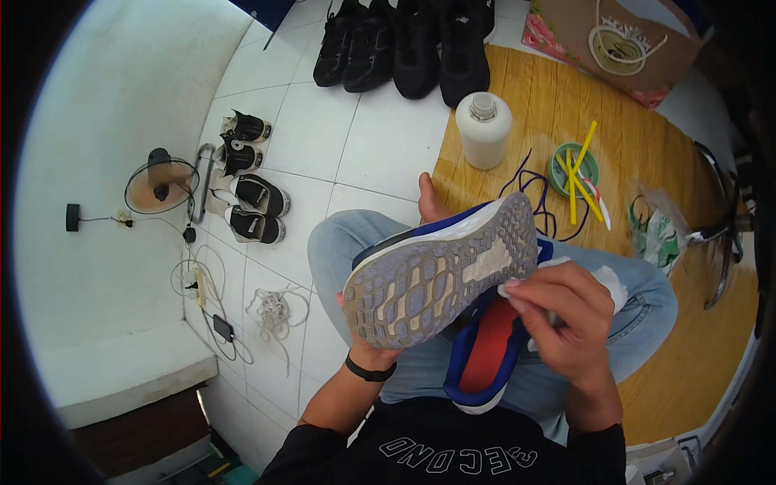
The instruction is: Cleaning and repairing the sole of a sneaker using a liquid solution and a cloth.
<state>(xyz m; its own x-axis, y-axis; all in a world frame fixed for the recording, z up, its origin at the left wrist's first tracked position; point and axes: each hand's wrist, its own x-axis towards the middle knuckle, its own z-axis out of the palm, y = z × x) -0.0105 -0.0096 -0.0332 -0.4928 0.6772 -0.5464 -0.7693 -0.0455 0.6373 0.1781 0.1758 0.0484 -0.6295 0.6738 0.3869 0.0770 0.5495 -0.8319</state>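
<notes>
Dark laces (543,212) lay loose (apparently already removed), while the left hand (373,353) gripped a shoe (440,271) and the right hand (570,315) pinched a white wad (507,289) by its seemingly still grimy sole (404,299).

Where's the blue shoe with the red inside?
In the head view, the blue shoe with the red insole is right of centre and low, just below the upturned sneaker and left of the person's right hand.

From here I see a blue, white-edged shoe (440,275) with a mottled grey-and-cream sole (416,295), a red-lined blue shoe (488,347) beneath it, and, beyond it, a white bottle (484,136) and yellow sticks (573,202) in a green bowl (555,184).
</notes>
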